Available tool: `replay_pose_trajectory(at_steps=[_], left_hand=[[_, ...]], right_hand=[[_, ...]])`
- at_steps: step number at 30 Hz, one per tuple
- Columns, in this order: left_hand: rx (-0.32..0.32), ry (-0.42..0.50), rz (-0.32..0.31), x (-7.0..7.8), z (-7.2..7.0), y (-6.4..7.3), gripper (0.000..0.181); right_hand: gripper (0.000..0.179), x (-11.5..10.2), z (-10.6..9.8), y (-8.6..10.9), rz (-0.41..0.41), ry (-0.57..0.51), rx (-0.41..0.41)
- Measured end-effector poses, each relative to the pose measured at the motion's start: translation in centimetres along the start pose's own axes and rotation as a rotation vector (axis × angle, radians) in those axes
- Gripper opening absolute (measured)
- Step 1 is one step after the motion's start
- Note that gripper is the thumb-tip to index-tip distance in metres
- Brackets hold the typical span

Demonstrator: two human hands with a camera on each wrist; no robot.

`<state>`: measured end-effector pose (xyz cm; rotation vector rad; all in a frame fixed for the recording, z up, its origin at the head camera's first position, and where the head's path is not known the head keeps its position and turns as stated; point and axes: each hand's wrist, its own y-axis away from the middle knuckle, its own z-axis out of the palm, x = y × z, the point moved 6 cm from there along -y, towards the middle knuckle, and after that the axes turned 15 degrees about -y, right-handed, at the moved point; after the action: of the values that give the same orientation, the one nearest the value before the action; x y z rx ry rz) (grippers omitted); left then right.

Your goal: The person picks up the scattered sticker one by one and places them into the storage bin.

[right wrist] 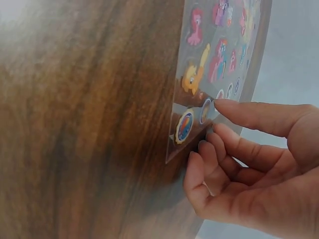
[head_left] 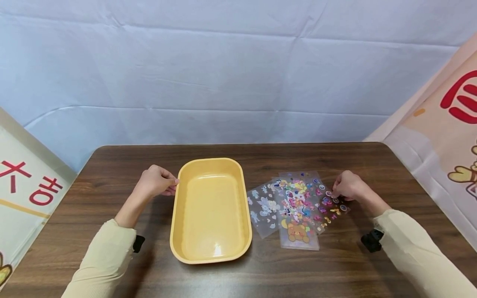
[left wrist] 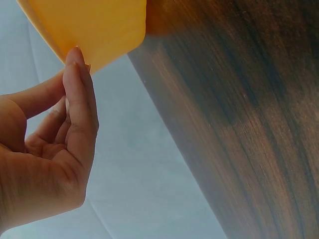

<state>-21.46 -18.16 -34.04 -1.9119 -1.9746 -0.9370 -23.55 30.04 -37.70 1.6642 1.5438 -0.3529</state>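
My left hand (head_left: 158,181) pinches the left rim of a yellow rectangular tray (head_left: 210,215) between thumb and fingers. In the left wrist view the fingertips meet at the tray's edge (left wrist: 107,30). Right of the tray, transparent sticker sheets overlap in a fan. My right hand (head_left: 349,185) pinches the outer edge of the rightmost sticker sheet (head_left: 325,215), which carries pony figures and round badges. In the right wrist view the thumb lies over a round sticker (right wrist: 205,110), the other fingers curled at the sheet's edge. A bear sticker sheet (head_left: 298,239) lies in the middle, partly covered.
The dark wood table (head_left: 290,277) ends at a back edge before a pale cloth backdrop (head_left: 208,82). A sheet with pale blue and white stickers (head_left: 262,211) lies beside the tray. Printed banners (head_left: 439,124) hang at both sides.
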Motion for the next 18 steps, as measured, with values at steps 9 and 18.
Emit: replay_pose_trajectory(at_steps=[9, 18], left_hand=[[0.003, -0.01, -0.001, 0.09, -0.05, 0.13, 0.019], [0.005, -0.007, -0.005, 0.22, -0.11, 0.25, 0.02]], right_hand=[[0.009, 0.04, 0.07, 0.04, -0.028, -0.011, 0.01], [0.007, 0.1, 0.19, 0.12, -0.023, -0.016, 0.004]])
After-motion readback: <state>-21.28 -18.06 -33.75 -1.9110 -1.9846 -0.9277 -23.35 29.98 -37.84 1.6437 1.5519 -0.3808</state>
